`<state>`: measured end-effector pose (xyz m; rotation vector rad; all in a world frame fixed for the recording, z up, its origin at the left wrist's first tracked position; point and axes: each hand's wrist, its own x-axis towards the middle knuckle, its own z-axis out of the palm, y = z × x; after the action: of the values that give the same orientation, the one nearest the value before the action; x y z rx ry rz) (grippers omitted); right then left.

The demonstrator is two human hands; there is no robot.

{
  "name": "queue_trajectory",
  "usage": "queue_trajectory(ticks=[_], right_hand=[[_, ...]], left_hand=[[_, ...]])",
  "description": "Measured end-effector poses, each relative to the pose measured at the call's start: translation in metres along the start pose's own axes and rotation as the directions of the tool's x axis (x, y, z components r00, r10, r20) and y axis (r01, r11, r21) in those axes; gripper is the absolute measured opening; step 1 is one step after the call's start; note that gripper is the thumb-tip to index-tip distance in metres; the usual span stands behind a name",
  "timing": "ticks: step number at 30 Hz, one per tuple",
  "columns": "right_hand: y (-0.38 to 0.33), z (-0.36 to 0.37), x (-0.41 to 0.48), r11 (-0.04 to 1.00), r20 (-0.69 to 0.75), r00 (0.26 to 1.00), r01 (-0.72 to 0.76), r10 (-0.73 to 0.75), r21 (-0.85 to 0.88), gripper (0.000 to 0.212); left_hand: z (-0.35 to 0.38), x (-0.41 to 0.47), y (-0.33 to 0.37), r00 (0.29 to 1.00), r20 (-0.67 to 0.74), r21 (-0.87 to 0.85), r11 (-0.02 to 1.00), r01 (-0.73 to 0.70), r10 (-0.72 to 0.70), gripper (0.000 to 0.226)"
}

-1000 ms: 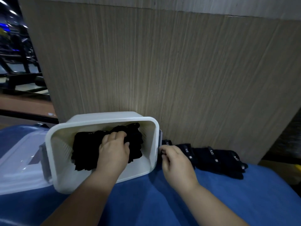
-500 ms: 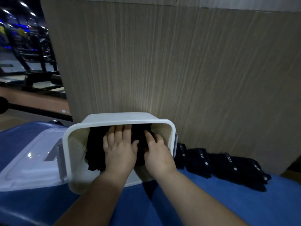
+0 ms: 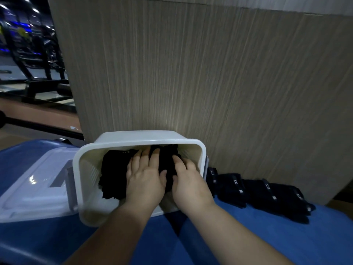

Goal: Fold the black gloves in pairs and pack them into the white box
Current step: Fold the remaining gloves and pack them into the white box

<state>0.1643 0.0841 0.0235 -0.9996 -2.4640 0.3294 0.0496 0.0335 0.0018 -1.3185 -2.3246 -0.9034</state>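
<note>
The white box (image 3: 89, 155) sits on a blue surface, its opening tilted toward me. Folded black gloves (image 3: 112, 169) fill its inside. My left hand (image 3: 145, 178) lies flat on the pile with fingers spread. My right hand (image 3: 189, 184) presses on the right side of the same pile, thumb against the fabric. Both hands are inside the box. A row of black gloves (image 3: 263, 192) with small white labels lies outside, to the right of the box, along the foot of the wall panel.
A translucent white lid (image 3: 32, 190) lies left of the box. A tall wood-grain panel (image 3: 210, 73) stands right behind the box and gloves. The blue padded surface (image 3: 248, 236) extends toward me. Dark metal equipment (image 3: 32, 60) is far left.
My right hand left the box's right rim and went inside onto the gloves beside my left hand. The view shifted, so the box sits further right in frame.
</note>
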Motion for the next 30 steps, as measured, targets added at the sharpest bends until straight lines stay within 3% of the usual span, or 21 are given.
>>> queue_trajectory(ticks=[3,7,11,14,19,26,30], right_hand=[[0.016,-0.016,-0.022,0.998,-0.094,0.994,0.061,-0.061,-0.002,0.045],[0.056,-0.027,-0.043,1.000,-0.141,0.990,-0.004,0.002,-0.015,0.028],[0.096,-0.028,-0.054,0.992,-0.120,0.987,-0.112,0.106,-0.048,0.033],[0.115,-0.028,-0.058,0.990,-0.128,0.984,-0.130,0.121,-0.060,0.037],[0.125,-0.035,-0.053,0.962,-0.094,0.994,-0.070,0.046,-0.265,0.043],[0.130,-0.027,-0.027,0.920,0.118,0.993,0.037,0.011,-0.390,0.065],[0.131,-0.017,-0.016,0.885,0.179,0.984,0.093,-0.011,-0.457,0.059]], left_hand=[[-0.005,-0.012,0.010,0.999,-0.034,-0.044,0.999,-0.024,0.022,0.061],[-0.006,-0.037,0.032,0.994,-0.056,-0.129,0.987,-0.098,0.092,0.042],[0.001,-0.054,0.062,0.967,0.202,-0.232,0.967,-0.104,0.153,0.018],[0.015,-0.066,0.082,0.913,0.381,-0.313,0.950,-0.021,0.146,0.031],[0.027,-0.072,0.106,0.843,0.521,-0.257,0.966,0.002,0.137,0.044],[0.035,-0.072,0.105,0.833,0.548,-0.193,0.981,0.033,0.079,0.054],[0.040,-0.069,0.099,0.839,0.539,-0.207,0.977,0.045,0.075,0.053]])
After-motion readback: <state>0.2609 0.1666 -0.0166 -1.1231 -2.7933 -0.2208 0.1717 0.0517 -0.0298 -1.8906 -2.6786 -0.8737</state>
